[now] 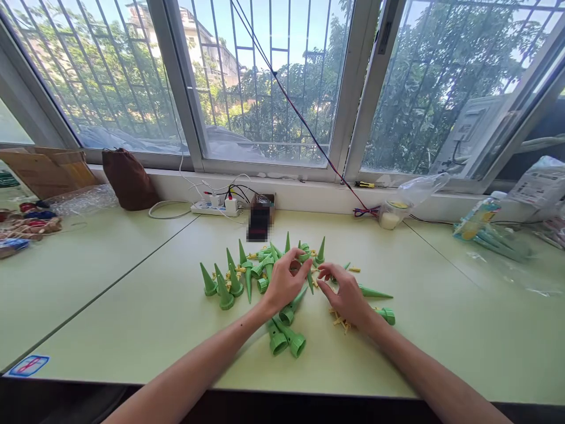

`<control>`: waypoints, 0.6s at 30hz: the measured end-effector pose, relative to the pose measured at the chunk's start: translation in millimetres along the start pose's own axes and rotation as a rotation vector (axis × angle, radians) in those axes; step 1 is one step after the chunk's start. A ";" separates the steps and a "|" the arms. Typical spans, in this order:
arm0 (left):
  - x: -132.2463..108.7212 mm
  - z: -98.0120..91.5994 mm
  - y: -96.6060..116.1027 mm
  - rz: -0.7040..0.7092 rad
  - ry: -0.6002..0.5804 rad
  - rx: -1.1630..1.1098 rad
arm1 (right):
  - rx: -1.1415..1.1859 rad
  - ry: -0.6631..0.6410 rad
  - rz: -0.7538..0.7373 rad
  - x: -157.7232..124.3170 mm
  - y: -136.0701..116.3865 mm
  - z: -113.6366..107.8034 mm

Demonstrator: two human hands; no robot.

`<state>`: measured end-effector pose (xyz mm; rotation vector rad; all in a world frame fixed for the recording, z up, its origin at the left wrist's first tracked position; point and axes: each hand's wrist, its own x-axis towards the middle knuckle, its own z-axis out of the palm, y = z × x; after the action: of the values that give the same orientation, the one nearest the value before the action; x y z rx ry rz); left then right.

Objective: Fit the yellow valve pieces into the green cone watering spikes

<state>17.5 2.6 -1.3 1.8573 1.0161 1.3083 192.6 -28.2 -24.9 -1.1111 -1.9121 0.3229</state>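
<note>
My left hand (286, 280) is closed on a green plastic watering spike (309, 281), thumb and forefinger at its wide collar, the tip pointing down. Just to the right, my right hand (346, 291) has its thumb and forefinger drawn close together near that spike. Whatever lies between those fingertips is too small to make out. Several more green spikes lie jumbled behind and beside my left hand, while a group (225, 288) stands upright on its collars at the left. Two spikes (286, 338) lie below my left wrist. Small yellow plastic pieces (341, 320) sit partly under my right hand.
Along the window sill are a brown drawstring bag (128, 179), a white power strip (216, 206), a small box with a blurred dark object (259, 221), and a plastic cup (392, 215). A bottle (481, 212) and plastic bags lie at the right; a cardboard box (48, 171) stands left.
</note>
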 end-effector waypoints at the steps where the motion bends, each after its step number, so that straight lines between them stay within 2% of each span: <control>1: 0.7 -0.9 0.7 -0.001 0.017 -0.021 | -0.048 -0.034 -0.021 -0.2 2.3 0.8; 7: 1.5 -1.0 -1.2 0.005 0.026 -0.054 | -0.287 -0.200 -0.109 -1.6 7.9 5.5; 18: 0.9 2.2 -8.3 0.088 -0.003 -0.044 | -0.399 -0.244 -0.099 -1.6 14.7 10.1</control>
<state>17.9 7.3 -8.5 1.8890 0.9065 1.3672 193.5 -19.2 -40.4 -1.2718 -2.3078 0.0180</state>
